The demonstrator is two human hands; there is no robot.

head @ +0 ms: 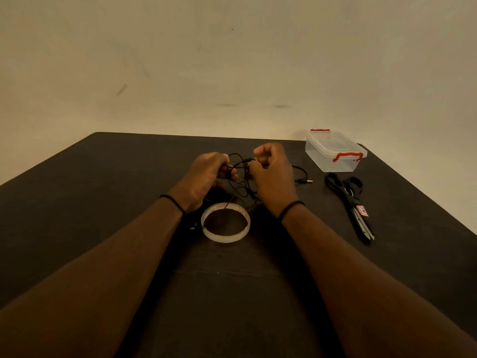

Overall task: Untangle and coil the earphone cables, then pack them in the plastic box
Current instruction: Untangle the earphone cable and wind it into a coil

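Between my hands, lifted just above the tabletop (103, 192), the black earphone cables (238, 174) hang in a loose tangle. My left hand (206, 174) is curled round one bunch of strands and my right hand (271, 171) pinches another, so I judge the pull is meant to open the knot. One strand trails right of my right hand to the jack plug (304, 181); others droop toward me onto the tape roll (225, 223), likely kept close for binding the coil. Beyond and right of my right hand sits the plastic box (334, 151), lid on, scissors (348, 200) just nearer. Untangling looks unfinished.
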